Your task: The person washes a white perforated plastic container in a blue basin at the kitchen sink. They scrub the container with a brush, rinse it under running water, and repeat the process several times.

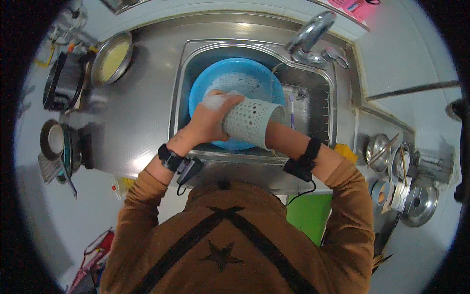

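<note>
A pale green perforated plastic cylinder (pixel 246 119) lies tilted over a light blue plastic basin (pixel 198 86). My left hand (pixel 209 117) grips its left end, with white foam on the fingers. My right hand (pixel 275 134) reaches through the open right end up to the wrist. Its fingers are hidden inside, so whether they hold anything cannot be seen. Soapy water with white suds (pixel 238 82) fills the part of the basin that shows. The basin stands in a stainless steel sink (pixel 176 106).
A chrome faucet (pixel 310 35) rises behind the sink's right corner. Right of the basin, a purple-handled toothbrush (pixel 292 112) lies on a wire rack (pixel 303 99). A metal bowl (pixel 125 64) with yellowish contents stands at left. Metal bowls and lids (pixel 378 147) crowd the right side, near a yellow cloth (pixel 346 152).
</note>
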Motion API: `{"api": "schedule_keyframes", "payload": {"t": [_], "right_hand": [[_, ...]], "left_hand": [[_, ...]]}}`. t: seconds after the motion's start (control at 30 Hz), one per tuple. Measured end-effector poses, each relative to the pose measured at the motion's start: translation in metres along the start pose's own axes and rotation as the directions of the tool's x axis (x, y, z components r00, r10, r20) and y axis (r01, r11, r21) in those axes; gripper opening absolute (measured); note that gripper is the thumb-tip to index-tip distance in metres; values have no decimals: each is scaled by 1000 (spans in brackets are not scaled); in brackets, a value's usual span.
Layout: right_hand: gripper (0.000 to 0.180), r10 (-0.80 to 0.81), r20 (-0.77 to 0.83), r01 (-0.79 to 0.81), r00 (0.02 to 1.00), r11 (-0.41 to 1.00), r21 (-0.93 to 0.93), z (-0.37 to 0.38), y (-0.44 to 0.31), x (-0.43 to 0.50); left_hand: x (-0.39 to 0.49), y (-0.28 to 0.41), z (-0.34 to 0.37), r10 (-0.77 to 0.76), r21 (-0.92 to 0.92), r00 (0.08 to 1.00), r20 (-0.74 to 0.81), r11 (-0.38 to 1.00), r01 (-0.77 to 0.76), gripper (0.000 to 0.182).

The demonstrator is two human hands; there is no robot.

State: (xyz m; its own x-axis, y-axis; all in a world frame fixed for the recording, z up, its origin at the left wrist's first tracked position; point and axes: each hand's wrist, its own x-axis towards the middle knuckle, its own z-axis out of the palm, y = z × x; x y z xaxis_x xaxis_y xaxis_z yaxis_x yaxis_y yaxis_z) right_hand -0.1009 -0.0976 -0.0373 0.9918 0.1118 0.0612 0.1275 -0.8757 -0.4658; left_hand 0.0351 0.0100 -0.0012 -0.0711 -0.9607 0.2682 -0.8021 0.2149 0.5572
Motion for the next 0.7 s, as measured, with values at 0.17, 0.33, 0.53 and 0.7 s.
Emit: {"api": "schedule_keyframes", "payload": {"t": [0.17, 0.33, 0.53, 0.7], "right_hand": [[29, 367, -131, -77, 921, 501, 862, -7, 1, -11], [34, 44, -308, -57, 950, 998, -35, -28, 2, -13], [37, 117, -242, -135, 963, 989, -60, -61, -8, 0], [42, 23, -280, -121, 960, 934, -337, -72, -22, 5]], "left_hand": [[8, -4, -10, 10, 200, 984, -178, 979, 27, 83], [12, -4, -20, 67, 208, 967, -245, 978, -15, 79], [19, -2, -27, 50, 250, 960, -274, 968, 21, 81], [21, 9, -15, -550, -777, 791, -269, 609, 159, 79]]}}
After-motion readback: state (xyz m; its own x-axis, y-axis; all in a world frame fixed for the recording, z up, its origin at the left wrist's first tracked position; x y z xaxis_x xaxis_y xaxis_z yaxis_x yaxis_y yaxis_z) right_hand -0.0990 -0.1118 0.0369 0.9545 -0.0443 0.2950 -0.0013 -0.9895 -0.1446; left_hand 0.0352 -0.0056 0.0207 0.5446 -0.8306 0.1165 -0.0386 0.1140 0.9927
